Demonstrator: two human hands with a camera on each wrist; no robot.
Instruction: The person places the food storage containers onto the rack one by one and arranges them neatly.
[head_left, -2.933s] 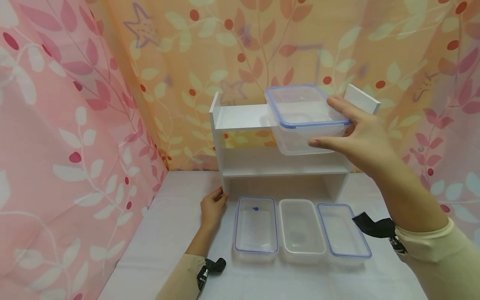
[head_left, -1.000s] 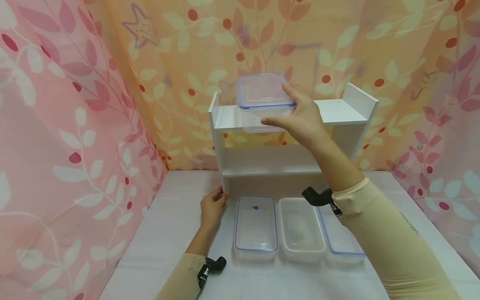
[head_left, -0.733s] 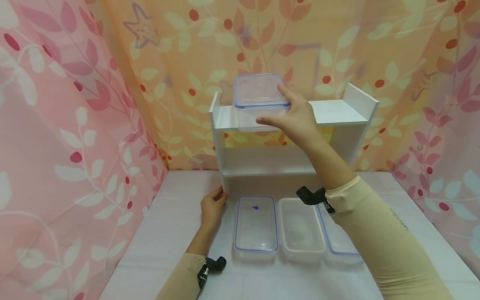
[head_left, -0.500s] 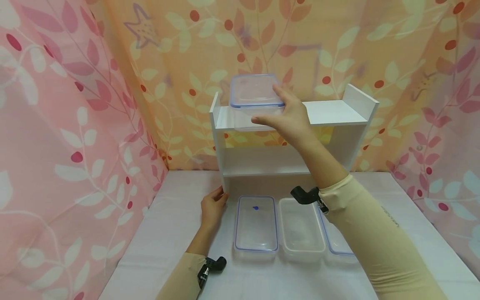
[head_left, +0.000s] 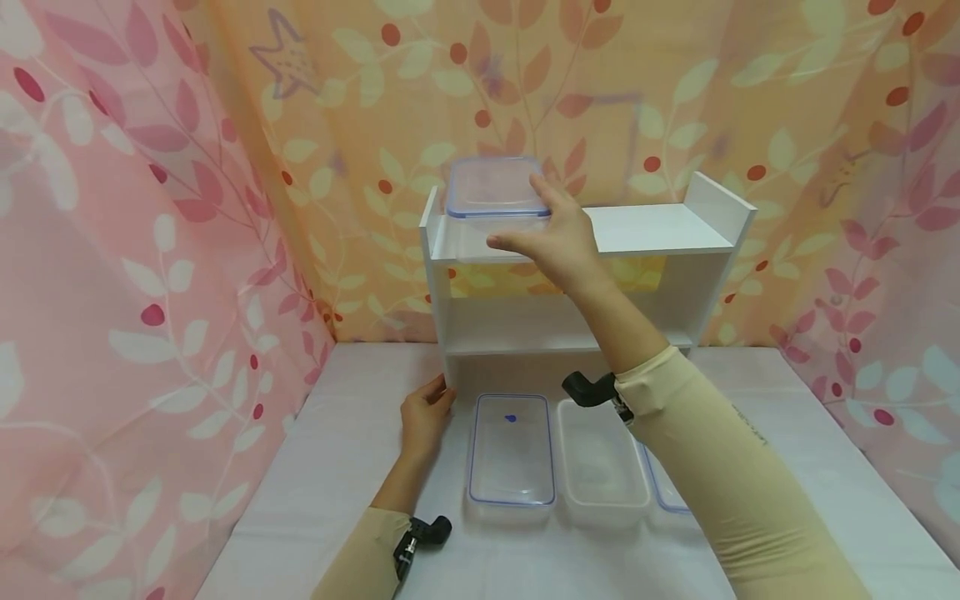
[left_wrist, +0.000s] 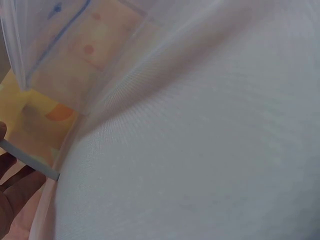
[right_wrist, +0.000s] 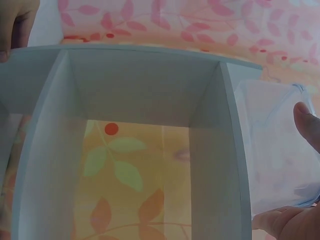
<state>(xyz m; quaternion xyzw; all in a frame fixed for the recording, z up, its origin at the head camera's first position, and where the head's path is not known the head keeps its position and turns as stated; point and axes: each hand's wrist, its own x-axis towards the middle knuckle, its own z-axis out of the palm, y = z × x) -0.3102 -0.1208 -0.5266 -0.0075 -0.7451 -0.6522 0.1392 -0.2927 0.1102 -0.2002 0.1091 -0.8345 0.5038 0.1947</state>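
My right hand [head_left: 562,237] grips a clear plastic food container [head_left: 495,190] with a blue-rimmed lid, fingers on the lid and thumb along the front. The container is at the left end of the top board of a white two-tier shelf [head_left: 652,229], beside the left upright. In the right wrist view the container [right_wrist: 275,150] is against or very near that board; contact is unclear. My left hand [head_left: 425,421] pinches the lower front edge of the shelf's left side panel. In the left wrist view, fingers [left_wrist: 22,192] lie on both sides of the panel edge [left_wrist: 30,161].
In front of the shelf, a blue-rimmed container [head_left: 512,450], a frosted container [head_left: 603,467] and another blue-rimmed container [head_left: 666,483] stand in a row on the white cloth [head_left: 337,433]. My right sleeve partly covers the last one. Floral curtains [head_left: 150,250] surround the table.
My right hand has carried the lidded container left along the shelf's top and slightly lower, from the right half to the left end. The left hand stays at the panel.
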